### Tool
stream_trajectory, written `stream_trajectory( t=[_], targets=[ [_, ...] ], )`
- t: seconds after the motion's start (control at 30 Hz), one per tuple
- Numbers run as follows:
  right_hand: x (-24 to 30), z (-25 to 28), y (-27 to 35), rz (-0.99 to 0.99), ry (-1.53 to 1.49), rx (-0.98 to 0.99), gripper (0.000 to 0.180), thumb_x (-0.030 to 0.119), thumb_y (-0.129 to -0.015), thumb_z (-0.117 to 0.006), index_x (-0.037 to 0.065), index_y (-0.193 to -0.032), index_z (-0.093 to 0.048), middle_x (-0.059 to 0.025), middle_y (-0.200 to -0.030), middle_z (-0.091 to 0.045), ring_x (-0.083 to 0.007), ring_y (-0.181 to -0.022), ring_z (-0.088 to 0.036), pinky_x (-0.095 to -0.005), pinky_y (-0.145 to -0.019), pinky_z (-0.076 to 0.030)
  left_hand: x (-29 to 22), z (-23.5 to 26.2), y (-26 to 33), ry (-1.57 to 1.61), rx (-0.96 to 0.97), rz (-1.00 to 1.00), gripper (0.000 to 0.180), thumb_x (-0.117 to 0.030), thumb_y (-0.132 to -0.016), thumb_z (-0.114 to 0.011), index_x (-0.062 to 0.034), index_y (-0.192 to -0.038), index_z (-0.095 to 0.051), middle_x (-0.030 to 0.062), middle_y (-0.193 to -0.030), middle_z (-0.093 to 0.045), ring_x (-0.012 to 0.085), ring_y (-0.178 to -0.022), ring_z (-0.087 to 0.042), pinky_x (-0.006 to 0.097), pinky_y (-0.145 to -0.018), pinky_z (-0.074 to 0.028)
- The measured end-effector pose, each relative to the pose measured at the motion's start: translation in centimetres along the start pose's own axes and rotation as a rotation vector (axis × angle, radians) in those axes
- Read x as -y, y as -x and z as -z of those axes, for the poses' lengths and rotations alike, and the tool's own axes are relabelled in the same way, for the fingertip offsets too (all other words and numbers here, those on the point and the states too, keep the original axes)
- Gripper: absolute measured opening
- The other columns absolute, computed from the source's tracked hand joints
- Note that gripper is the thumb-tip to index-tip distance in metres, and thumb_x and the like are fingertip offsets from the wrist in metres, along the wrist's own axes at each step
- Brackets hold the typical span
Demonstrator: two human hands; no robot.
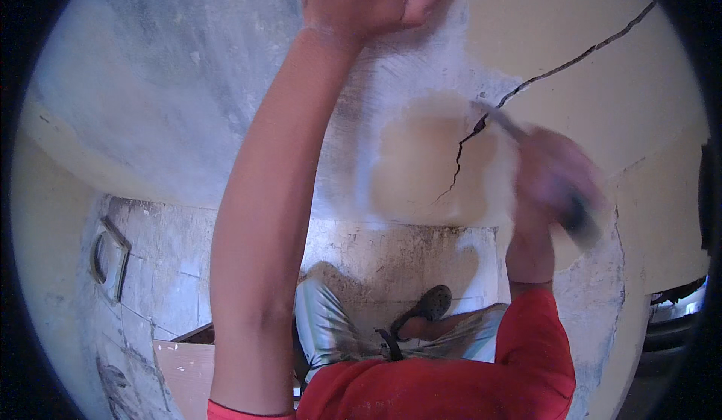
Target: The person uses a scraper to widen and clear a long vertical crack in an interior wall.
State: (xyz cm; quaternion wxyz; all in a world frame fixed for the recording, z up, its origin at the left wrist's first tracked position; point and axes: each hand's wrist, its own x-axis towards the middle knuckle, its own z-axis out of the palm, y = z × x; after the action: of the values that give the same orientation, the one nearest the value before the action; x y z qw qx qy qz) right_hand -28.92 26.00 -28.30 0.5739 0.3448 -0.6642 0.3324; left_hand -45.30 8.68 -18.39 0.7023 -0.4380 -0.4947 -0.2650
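Observation:
A cracked wall (421, 172) fills the space before me, its beige paint worn to grey-white in broad patches. My right hand (556, 168), smeared by motion, is closed around a scraping tool (510, 125) with a thin metal blade and a dark handle. The blade's tip lies at the dark, jagged crack (556, 70), near its widest spot. Higher up and to the left, my left hand (365, 3) is closed against the wall. A sliver of something dark shows between its fingers; the frame's top edge cuts off the rest.
Below the wall runs a stained, whitish floor (173, 269). A pale frame-like object with an oval opening (110, 258) lies at the far left. Beside my left arm is a light wooden board (184, 371). My bent legs and a dark shoe (430, 305) are close under the wall.

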Motion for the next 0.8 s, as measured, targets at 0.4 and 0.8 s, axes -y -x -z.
stream_trajectory(
  t=[0.4, 0.8],
  targets=[
    [3.1, 3.2, 0.6, -0.303, 0.43, 0.255, 0.022, 0.027, -0.088, -0.059, 0.01, -0.098, -0.068, -0.0068, -0.094, -0.066, -0.0211, -0.086, -0.065, -0.0328, -0.077, -0.053, 2.7, -1.1, -1.1, -0.022, -0.021, -0.054, 0.045, -0.022, -0.082, -0.059, 0.002, -0.121, -0.056, 0.0185, -0.126, -0.058, 0.0328, -0.12, -0.054, 0.043, -0.1, -0.042],
    [5.5, 3.5, -0.3, -0.769, 1.338, 1.129, 0.015, 0.025, -0.078, -0.069, 0.013, -0.071, -0.067, -0.0076, -0.068, -0.068, -0.0233, -0.067, -0.068, -0.04, -0.063, -0.055, -0.3, 0.3, -1.7, 0.004, 0.007, 0.008, 0.045, -0.022, -0.082, -0.059, 0.0018, -0.12, -0.057, 0.019, -0.123, -0.06, 0.0333, -0.117, -0.056, 0.044, -0.099, -0.044]
  ],
)
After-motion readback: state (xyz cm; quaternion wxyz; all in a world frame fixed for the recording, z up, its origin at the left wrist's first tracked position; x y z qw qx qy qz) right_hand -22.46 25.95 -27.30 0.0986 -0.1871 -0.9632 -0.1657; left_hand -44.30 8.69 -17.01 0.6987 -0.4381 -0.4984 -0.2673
